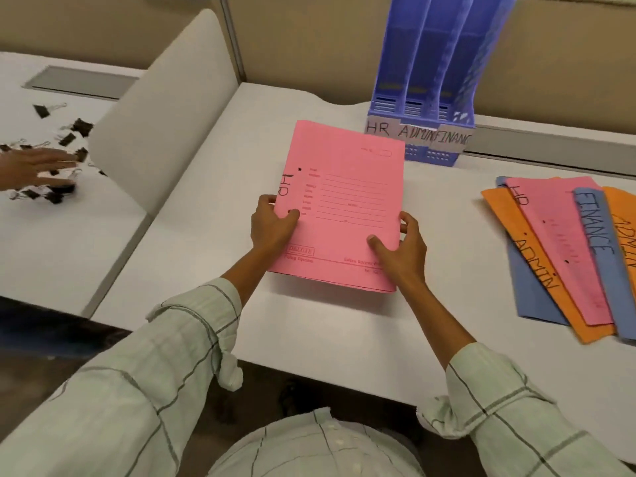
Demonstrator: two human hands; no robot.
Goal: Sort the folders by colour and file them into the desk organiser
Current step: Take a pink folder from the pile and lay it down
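A pink folder point(344, 187) marked HR is held a little above the white desk point(192, 263), in front of me. My left hand point(272, 227) grips its left edge and my right hand point(401, 249) grips its right edge, thumbs on top. Behind it stands the blue desk organiser point(433, 80) with three slots labelled HR, ADMIN and FINANCE. To the right lies a fanned pile of folders point(564, 256): orange ones marked ADMIN, a pink one marked HR, blue ones, one marked FINANCE.
A low white divider point(165, 118) separates my desk from the neighbouring desk on the left, where another person's hand point(31, 168) lies among several black binder clips point(74, 132). A beige partition wall rises behind the organiser.
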